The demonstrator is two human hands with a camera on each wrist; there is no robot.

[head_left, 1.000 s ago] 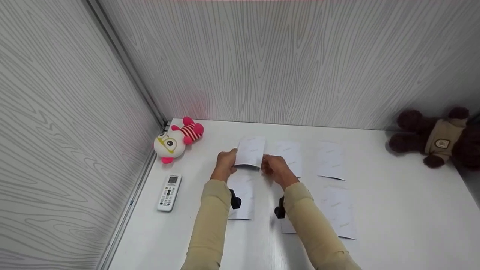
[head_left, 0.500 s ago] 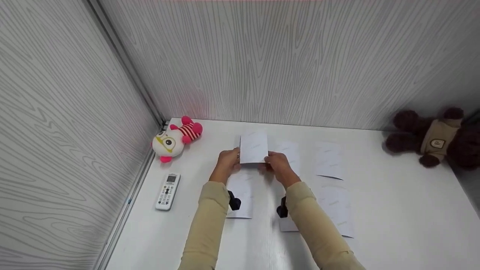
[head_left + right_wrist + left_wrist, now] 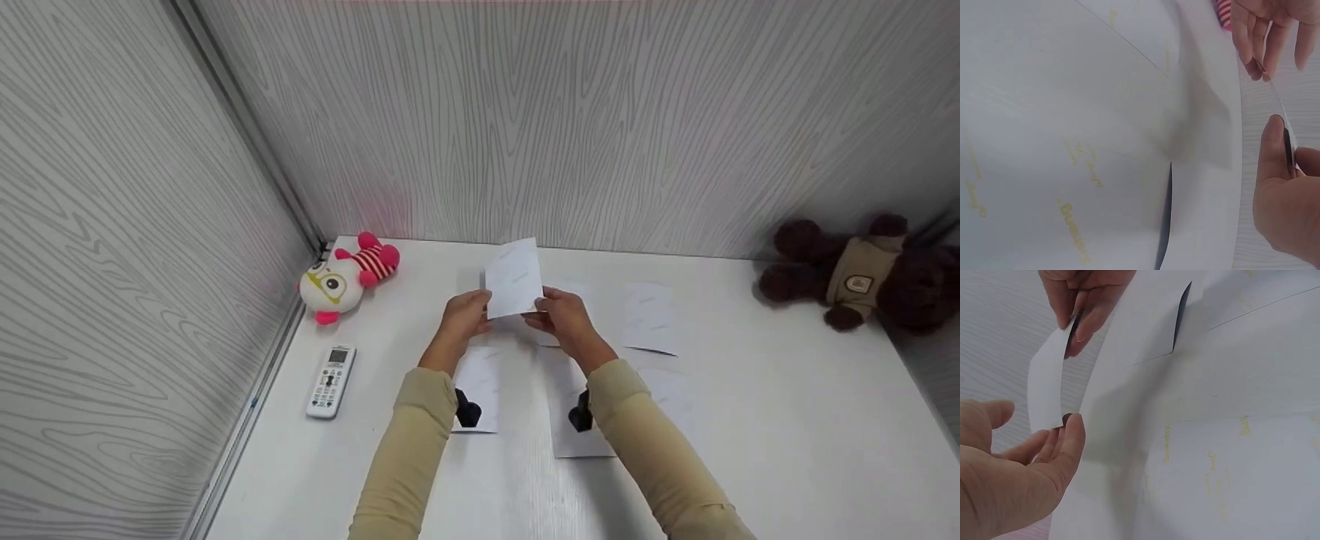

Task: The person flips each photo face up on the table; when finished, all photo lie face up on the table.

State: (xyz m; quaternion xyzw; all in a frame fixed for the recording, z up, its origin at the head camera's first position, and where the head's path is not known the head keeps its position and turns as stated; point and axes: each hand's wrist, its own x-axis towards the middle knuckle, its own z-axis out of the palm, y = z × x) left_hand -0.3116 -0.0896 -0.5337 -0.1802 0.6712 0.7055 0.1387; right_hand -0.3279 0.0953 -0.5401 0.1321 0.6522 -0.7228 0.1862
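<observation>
A small white-backed photo print [image 3: 515, 277] with faint lettering is held up off the table, tilted, in the head view. In the left wrist view the print [image 3: 1047, 379] is seen nearly edge-on, with a dark other side. My left hand [image 3: 461, 321] has its fingertips at the print's left edge; its thumb [image 3: 999, 413] stands apart from it in the left wrist view. At the opposite edge my right hand [image 3: 568, 322] pinches the print between thumb and fingers. Below the hands, a similar print [image 3: 478, 375] lies near the left forearm and another [image 3: 574, 439] near the right wrist.
More white-backed prints lie on the white table, one at the back right [image 3: 650, 319] and one partly behind the right hand [image 3: 566, 286]. A remote control [image 3: 331, 381] and a pink-striped plush toy [image 3: 341, 281] are at left. A brown teddy bear [image 3: 862, 274] lies at right.
The held print has risen from near the tabletop and tilted up towards the back wall. Both hands have risen with it, the right one moving slightly to the right.
</observation>
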